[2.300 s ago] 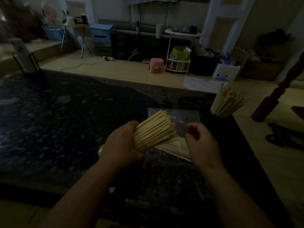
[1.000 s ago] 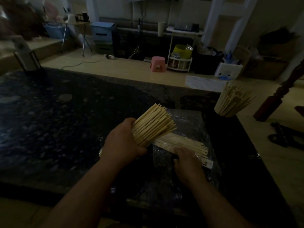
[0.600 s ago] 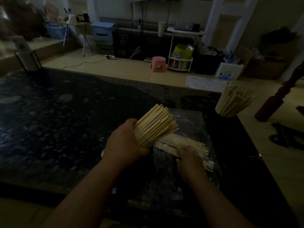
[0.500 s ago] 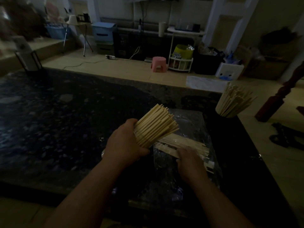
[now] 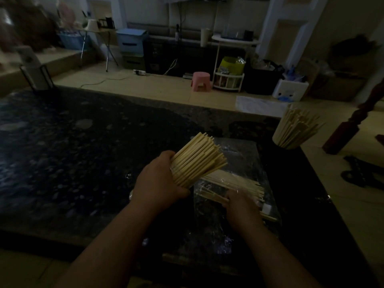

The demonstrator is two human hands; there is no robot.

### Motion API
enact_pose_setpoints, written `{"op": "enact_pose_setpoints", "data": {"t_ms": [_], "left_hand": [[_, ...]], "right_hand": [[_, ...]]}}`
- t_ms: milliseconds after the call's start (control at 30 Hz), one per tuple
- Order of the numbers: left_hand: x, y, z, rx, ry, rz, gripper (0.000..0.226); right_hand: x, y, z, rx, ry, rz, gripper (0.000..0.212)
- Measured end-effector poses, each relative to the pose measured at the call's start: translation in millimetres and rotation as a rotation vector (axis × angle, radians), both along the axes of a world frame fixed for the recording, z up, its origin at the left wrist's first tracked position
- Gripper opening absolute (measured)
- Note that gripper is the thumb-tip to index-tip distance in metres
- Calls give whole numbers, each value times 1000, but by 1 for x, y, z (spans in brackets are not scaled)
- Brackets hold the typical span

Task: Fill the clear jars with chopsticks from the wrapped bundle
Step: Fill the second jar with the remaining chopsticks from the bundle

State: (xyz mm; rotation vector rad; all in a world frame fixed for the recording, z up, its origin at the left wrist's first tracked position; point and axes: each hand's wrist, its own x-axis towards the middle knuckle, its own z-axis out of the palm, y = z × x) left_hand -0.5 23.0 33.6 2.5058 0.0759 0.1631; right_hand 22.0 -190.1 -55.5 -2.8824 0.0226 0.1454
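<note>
Chopsticks [image 5: 197, 161] in a thick bunch are gripped by our left hand [image 5: 158, 188], fingers curled round them, tilted above the dark table [image 5: 83, 152] near its front edge. Our right hand [image 5: 242, 206] lies on the wrapped bundle [image 5: 234, 183], which rests flat in clear plastic [image 5: 239, 150] just right of the bunch (we cannot tell if its bent fingers pinch any stick). At the far right corner stands a jar [image 5: 291, 140] full of sticks.

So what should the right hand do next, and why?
Probably lift a few loose chopsticks off the plastic wrap and slide them into the bunch that the left hand grips. The right hand curls its fingers on them, and the jar at the far right looks full.
</note>
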Motion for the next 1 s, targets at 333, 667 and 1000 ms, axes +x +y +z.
{"op": "enact_pose_setpoints", "data": {"t_ms": [333,667,1000], "left_hand": [[0,0,0,-13,0,3,92],[-2,-2,4,-31,-17,2,90],[-1,7,5,-41,19,113,96]], "right_hand": [[0,-2,10,-18,-10,91,19],[-21,5,33,-17,-78,126,22],[-43,-4,89,-208,-43,241,30]]}}
